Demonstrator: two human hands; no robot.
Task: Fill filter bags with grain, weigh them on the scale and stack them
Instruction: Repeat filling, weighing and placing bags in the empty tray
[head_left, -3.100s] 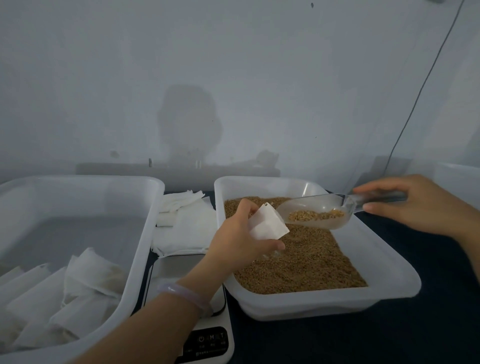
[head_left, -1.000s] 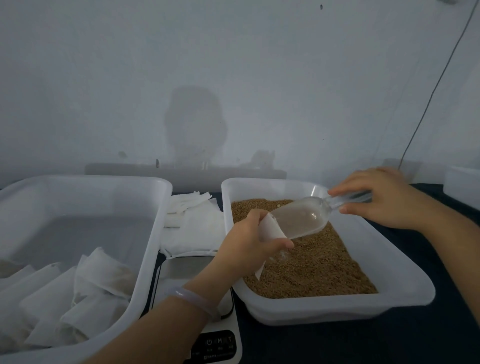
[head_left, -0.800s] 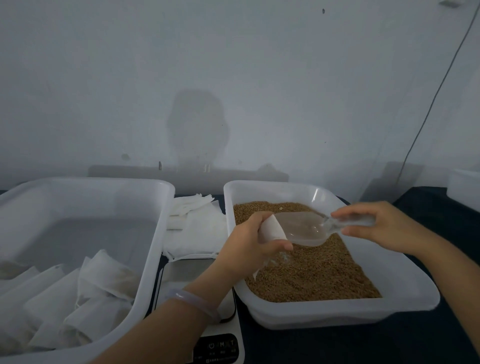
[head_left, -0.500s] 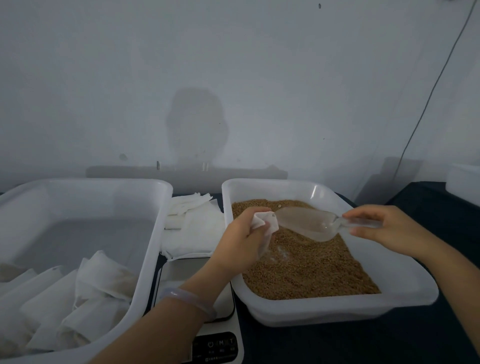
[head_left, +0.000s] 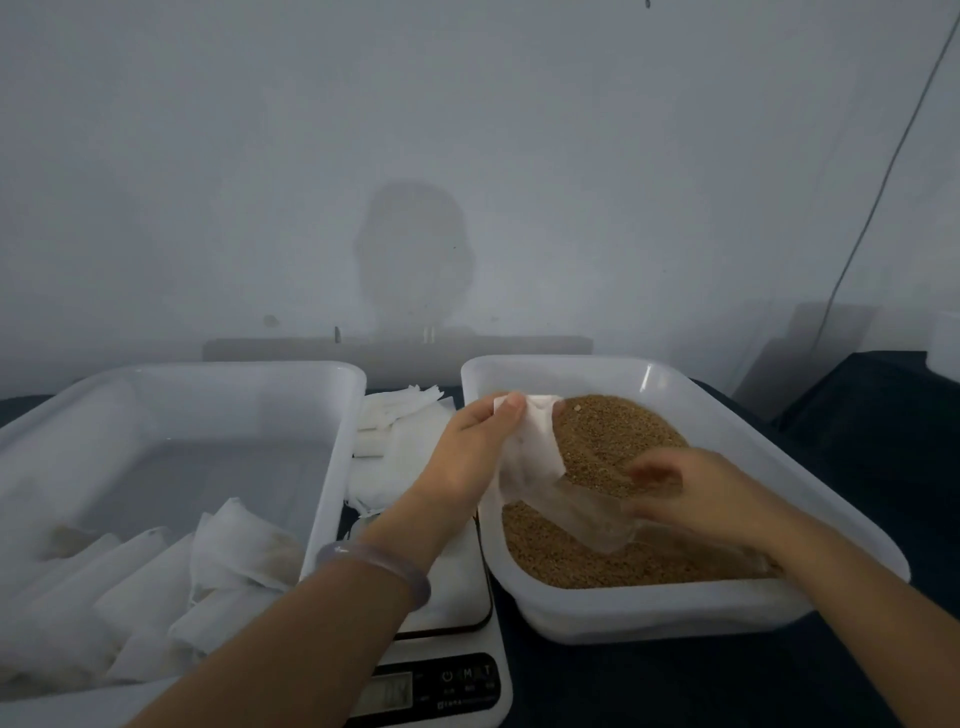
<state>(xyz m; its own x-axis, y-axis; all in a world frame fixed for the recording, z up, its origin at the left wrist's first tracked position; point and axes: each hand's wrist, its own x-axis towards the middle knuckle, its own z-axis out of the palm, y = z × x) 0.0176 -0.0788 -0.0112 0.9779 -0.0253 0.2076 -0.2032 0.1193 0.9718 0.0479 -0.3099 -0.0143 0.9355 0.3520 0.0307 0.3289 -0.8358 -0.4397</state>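
Pinching filter bag (head_left: 535, 447) by its top with left hand (head_left: 467, 457) over grain tub (head_left: 727, 415) to catch spills; cannot tell grip of blurred right hand (head_left: 701, 493).

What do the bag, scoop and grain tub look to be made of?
Bag: thin white matte sheet, likely paper or nonwoven; it creases softly in the left hand. Scoop: probably clear glossy plastic; grain shows through it. Tub: translucent white plastic, smooth, with a glint on its far wall.
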